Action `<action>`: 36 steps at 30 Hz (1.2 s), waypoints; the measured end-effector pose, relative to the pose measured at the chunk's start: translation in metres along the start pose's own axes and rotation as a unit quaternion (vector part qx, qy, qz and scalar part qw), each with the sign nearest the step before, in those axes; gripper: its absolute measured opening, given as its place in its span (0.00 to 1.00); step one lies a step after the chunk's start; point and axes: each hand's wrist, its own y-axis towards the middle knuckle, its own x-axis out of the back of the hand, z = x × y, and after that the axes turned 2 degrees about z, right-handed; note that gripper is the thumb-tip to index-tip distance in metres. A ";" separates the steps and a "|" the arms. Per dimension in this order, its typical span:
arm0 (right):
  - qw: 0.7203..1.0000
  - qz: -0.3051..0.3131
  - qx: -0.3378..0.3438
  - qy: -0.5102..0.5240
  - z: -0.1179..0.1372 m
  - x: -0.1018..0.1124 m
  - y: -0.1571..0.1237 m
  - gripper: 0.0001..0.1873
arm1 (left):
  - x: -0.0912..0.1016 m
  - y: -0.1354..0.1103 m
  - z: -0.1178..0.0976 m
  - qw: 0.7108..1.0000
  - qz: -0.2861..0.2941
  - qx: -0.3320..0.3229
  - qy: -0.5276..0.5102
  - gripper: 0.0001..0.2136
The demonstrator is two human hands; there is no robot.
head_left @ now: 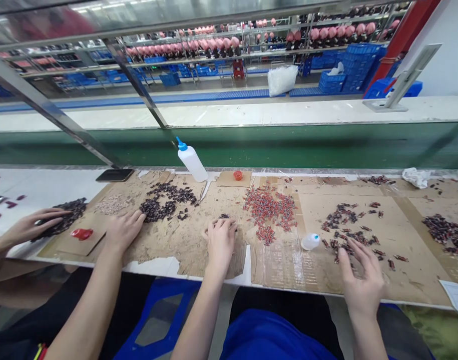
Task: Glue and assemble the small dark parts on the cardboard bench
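Our dark pieces (340, 216) lay scattered on the cardboard (412, 280), our right hand (364, 275) half open over the near ones, couldn't tell if it gripped any. Left hand (220, 245) was curled down left of the red pile (268, 207), grip hidden. Small bottle (310, 242) sat between our hands, big bottle (192, 162) farther back, red cup (238, 175) near it; we couldn't make out what any held.

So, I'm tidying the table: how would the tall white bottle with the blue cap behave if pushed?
The tall bottle would probably tip if pushed near its blue cap, being high for its narrow base. Its cloudy, plastic-looking sides would likely give a little when squeezed.
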 end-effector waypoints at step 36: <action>0.913 0.075 -0.267 0.298 0.021 -0.035 -0.020 0.21 | -0.053 -0.066 -0.032 0.967 0.138 -0.139 -0.161 0.07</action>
